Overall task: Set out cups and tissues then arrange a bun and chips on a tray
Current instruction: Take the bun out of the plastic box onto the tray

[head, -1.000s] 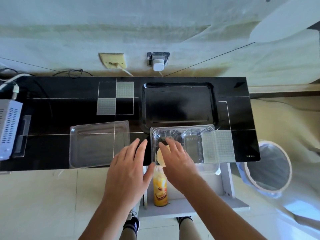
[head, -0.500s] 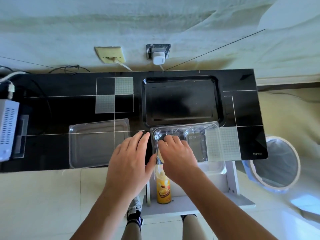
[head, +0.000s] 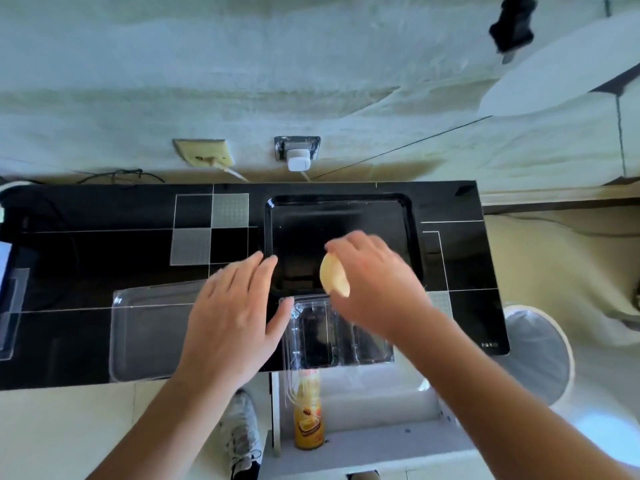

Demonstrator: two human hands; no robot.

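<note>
My right hand point(head: 375, 282) sits just right of the frame's centre, fingers curled around a pale yellow bun point(head: 334, 276). The bun shows at the left edge of that hand, its rounded side facing left, held over the lower part of the black tray point(head: 414, 237); I cannot tell whether it touches the tray. The tray lies in the upper middle of the frame on the black glossy table point(head: 104, 247), and its visible floor carries nothing.

My left hand point(head: 232, 320) is at centre, slightly left, spread flat with palm down and fingers extended, gripping nothing. Its fingertips reach toward the tray's lower left corner, and its thumb lies beside the left rim of the clear plastic clamshell container point(head: 332, 337). That container sits below the tray, at the table's near edge, directly under my right wrist. Its compartments look bare.

To the left of my left hand, a clear plastic lid point(head: 149, 337) rests flat on the table. Below the table's edge, at lower centre, a yellow chips can point(head: 308, 420) stands on a white shelf point(head: 381, 441), well apart from both hands. At the far right a white bin point(head: 540, 355) sits on the floor.
</note>
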